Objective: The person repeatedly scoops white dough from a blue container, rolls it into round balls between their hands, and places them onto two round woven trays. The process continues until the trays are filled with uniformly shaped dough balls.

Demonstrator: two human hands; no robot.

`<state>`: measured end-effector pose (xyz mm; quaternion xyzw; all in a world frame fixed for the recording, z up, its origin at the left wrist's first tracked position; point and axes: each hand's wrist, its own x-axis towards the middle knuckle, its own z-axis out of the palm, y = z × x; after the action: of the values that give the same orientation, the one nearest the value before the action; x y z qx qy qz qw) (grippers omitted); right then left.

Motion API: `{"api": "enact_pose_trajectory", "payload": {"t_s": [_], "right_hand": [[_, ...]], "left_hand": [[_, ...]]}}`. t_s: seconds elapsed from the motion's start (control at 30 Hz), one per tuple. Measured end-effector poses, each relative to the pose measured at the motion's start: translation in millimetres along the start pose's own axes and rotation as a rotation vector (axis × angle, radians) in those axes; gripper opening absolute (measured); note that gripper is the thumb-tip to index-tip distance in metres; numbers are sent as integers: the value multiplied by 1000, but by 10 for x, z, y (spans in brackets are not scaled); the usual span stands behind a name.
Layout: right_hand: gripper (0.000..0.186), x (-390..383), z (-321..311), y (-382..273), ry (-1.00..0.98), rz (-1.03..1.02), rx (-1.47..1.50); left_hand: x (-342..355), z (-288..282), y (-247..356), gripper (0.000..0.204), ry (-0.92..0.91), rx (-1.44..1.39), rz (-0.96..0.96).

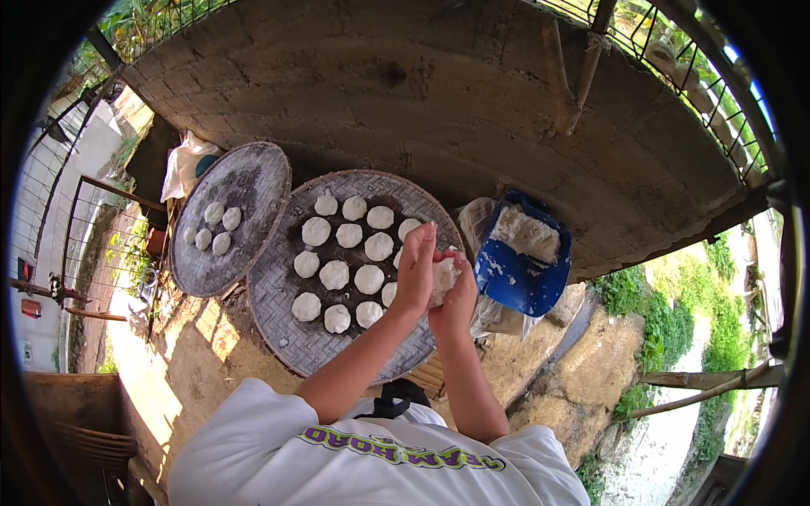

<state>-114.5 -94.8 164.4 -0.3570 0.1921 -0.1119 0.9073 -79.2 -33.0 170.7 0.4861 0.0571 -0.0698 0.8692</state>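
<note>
A lump of white dough (443, 281) is cupped between my two hands, above the right part of a large round woven tray (274, 291). My left hand (415, 268) presses against its left side with the fingers pointing up. On the other side my right hand (456, 291) curls around it. Rows of white dough balls (335, 275) lie on the tray; my hands and forearms hide some of its right side. To the right stands a blue basin (516, 282) with a block of white dough (527, 234) in it and crumbs on its wall.
A second round woven tray (202, 261) at the left carries several smaller dough balls (214, 212). Behind the trays rises a rough concrete wall (405, 84). A clear plastic bag (483, 316) is around the basin. Stones (599, 346) and greenery lie at the right.
</note>
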Motion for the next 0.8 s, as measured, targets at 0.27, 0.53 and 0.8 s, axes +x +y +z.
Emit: {"api": "enact_pose_trajectory", "payload": {"t_s": [0.27, 0.53, 0.8], "right_hand": [[23, -967, 994, 413, -307, -565, -507], [35, -1852, 2056, 1452, -381, -472, -552], [45, -2838, 3054, 3020, -384, 258, 88]], "left_hand": [[-740, -1048, 881, 44, -222, -843, -400], [-1149, -2625, 1956, 43, -157, -667, -46], [-1854, -4123, 2843, 51, 269, -205, 297]]}}
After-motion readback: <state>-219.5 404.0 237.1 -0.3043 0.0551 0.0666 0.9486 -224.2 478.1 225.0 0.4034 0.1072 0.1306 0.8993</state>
